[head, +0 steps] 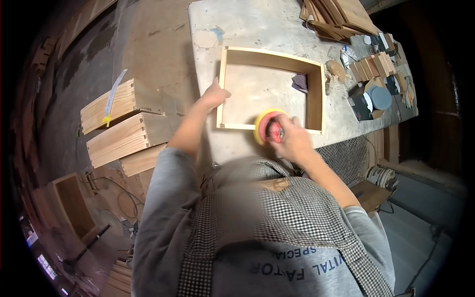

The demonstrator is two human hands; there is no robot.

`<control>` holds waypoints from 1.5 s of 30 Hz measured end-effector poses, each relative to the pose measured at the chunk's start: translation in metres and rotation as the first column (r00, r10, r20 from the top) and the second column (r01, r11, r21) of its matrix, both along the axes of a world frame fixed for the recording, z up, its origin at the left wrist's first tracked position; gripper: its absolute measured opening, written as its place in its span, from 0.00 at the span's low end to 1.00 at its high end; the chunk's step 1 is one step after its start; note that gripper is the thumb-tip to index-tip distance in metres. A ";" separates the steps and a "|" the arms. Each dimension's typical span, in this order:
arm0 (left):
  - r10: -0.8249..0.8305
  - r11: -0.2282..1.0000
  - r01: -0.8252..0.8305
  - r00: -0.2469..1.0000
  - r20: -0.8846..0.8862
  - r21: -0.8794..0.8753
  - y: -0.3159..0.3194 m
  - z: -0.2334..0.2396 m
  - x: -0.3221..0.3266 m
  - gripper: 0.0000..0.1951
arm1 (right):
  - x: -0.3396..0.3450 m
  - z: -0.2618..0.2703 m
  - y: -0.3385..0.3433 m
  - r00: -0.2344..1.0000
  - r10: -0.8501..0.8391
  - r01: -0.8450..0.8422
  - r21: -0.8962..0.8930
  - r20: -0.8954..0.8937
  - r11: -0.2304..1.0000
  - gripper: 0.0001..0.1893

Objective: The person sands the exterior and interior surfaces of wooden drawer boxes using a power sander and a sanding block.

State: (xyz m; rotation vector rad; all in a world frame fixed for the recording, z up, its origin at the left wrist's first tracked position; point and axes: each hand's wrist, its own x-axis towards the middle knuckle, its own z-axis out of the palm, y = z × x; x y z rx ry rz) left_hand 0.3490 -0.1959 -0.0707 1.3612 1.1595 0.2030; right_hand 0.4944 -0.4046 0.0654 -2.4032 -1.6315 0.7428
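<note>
A rectangular wooden drawer frame (272, 59), with the table showing through it, lies on the pale worktable (259, 22). My left hand (215, 95) grips its left side, fingers over the top edge. In my right hand (297, 139) is a round red sander (274, 130) with a yellow rim, tilted against the near edge of the frame. The face of its pad is turned away from me. A dark folded cloth (300, 83) lies inside the frame at the right.
Stacked dovetailed wooden drawers (117, 139) stand at the left, a tape strip (111, 96) on the top one. Wooden panels (339, 16) lie at the table's back right. Nearer are wood blocks (373, 67) and a box of grey sanding discs (380, 98). A bucket (380, 176) stands below.
</note>
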 end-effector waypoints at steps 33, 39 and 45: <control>-0.062 0.991 0.077 0.989 -0.131 0.114 -0.004 0.000 0.013 0.30 | -0.069 0.002 0.046 0.952 0.270 -0.264 -0.059 0.144 0.963 0.28; 0.056 0.991 -0.043 0.993 -0.101 0.123 -0.012 -0.002 0.012 0.33 | 0.029 -0.002 -0.012 0.988 0.025 -0.028 0.016 0.153 0.999 0.29; 0.127 0.941 -0.073 0.981 -0.144 0.331 -0.003 0.032 0.033 0.30 | 0.100 0.019 -0.031 0.989 -0.115 0.133 -0.232 0.089 0.964 0.28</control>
